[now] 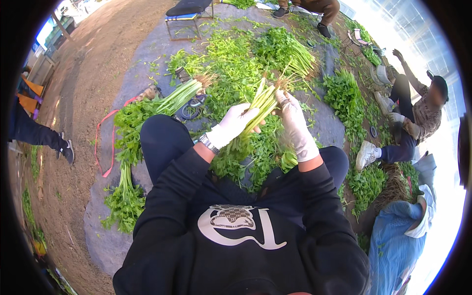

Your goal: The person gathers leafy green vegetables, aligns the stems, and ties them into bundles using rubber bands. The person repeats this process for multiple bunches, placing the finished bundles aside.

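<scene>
A small bunch of leafy celery (261,107) with pale green stalks slants across the space above my lap, roots away from me. My left hand (233,122), in a white glove, is closed around the middle of its stalks. My right hand (294,125), gloved too, has its fingers at the root end, where brown roots (283,82) stick out; its fingertips are partly hidden. Below the bunch, loose celery leaves (263,156) lie between my knees. To the left rests a thicker celery bundle (179,97), its roots pointing toward the middle, beside rolls of tape (191,110).
A grey ground sheet (123,86) lies beneath the celery. A red strap (98,143) curves at left. Another celery pile (284,48) lies ahead, near a low stool (184,24). At right sits a person (420,107) near a blue cloth (394,236); others are at left and ahead.
</scene>
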Available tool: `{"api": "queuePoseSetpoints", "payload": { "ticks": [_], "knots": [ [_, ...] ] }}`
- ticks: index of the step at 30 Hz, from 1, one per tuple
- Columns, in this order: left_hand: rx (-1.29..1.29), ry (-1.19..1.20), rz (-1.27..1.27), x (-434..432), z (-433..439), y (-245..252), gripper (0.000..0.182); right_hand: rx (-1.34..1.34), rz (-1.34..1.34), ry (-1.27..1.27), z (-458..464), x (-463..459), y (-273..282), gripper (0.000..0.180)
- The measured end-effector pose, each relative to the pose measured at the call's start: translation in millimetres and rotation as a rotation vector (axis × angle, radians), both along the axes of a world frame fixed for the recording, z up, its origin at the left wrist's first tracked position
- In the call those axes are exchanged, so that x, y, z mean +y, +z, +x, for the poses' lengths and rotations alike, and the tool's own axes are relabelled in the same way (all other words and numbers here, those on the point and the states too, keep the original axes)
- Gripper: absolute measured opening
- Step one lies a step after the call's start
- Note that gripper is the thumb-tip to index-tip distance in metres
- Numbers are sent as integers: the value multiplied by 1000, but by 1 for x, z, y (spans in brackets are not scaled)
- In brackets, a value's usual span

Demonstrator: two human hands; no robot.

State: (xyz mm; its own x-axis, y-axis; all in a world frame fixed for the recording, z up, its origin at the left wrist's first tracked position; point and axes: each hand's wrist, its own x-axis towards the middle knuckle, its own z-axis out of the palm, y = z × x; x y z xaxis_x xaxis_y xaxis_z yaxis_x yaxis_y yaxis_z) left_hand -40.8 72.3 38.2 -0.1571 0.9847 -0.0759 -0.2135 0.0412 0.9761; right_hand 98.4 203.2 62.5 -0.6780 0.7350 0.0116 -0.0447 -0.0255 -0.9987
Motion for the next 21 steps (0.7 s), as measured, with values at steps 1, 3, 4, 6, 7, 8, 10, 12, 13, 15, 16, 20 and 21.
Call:
{"api": "queuePoseSetpoints", "payload": {
  "ticks": [1,3,4,6,7,8,10,12,13,15,16,20,21],
  "knots": [
    [3,-21,-8,-1,0,0,34,-7,-18,-7,-1,-1,-2,32],
    [-5,-61,-28,-2,2,-1,35,35,-11,-42,-2,-3,-7,31],
    [-10,-78,-34,-2,4,-2,35,90,21,-70,-3,-4,-8,31],
    [-72,-78,-16,-1,5,-5,38,117,24,-67,-4,-5,-11,31],
    [-66,-71,-2,-1,6,-6,39,96,58,-73,-3,-5,-12,31],
    [-59,-62,15,-1,6,-8,39,67,77,-52,-2,-5,-13,31],
    [-21,-26,13,0,6,-10,41,26,46,5,-1,-4,-13,30],
    [-21,-24,14,0,7,-12,41,20,54,41,0,-3,-12,28],
    [-18,-26,1,0,8,-13,41,45,63,59,0,-2,-12,28],
    [14,-35,-3,0,8,-13,40,10,52,72,0,-1,-10,26],
    [27,-41,-10,0,9,-12,39,7,39,88,0,0,-9,26],
    [154,-72,17,-2,5,-6,40,5,117,72,3,2,-7,30],
    [111,-112,-26,-2,3,-4,40,-32,99,60,4,2,-7,31]
  ]
}}
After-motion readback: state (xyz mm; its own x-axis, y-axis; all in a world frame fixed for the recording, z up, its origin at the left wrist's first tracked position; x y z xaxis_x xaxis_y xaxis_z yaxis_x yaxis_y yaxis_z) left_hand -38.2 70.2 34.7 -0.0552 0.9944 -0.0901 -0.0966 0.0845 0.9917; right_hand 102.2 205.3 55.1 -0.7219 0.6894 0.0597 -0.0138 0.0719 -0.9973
